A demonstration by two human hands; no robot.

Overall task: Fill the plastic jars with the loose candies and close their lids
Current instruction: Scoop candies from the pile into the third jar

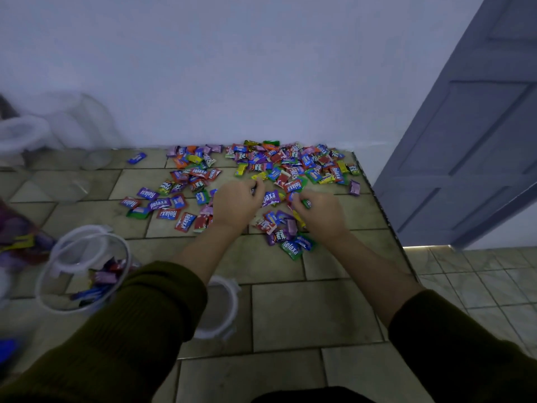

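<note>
Left hand (236,203): fingers curled narrow over the near edge of the pile, gripping a wrapper at the fingertips. Right hand (319,213): fingers curled narrow, pinching several wrappers; a yellow wrapper protrudes beneath the palm. The two hands lie close together, apart, with a purple "Relaxa" sachet between them.

Loose candies (290,167): small flat pillow-shaped sachets in glossy foil, coloured red, purple, blue, green, orange and yellow. They are spread beyond, between and just beside both hands, densest beyond the right hand against the wall, thinner to the left of the left hand.

Jar (84,269): clear, thin-walled round plastic with a white rim, mouth open and tilted toward the camera. It sits well behind and to the left of the left hand, beside the left sleeve (139,315), and contains a few sachets.

Lid (218,306): round, white-rimmed with side tabs, lying flat behind the left hand, partly hidden by the left forearm.

Further clear containers (23,135) stand far left of the left hand; they are too blurred to detail.

Surface (290,309): matt beige rectangular tiles with dark grout lines, ending at a speckled edge to the right of the right hand. A plain pale wall (261,68) rises beyond the hands. A grey panelled door (479,141) stands to the right, above a lower tiled floor (479,286).
</note>
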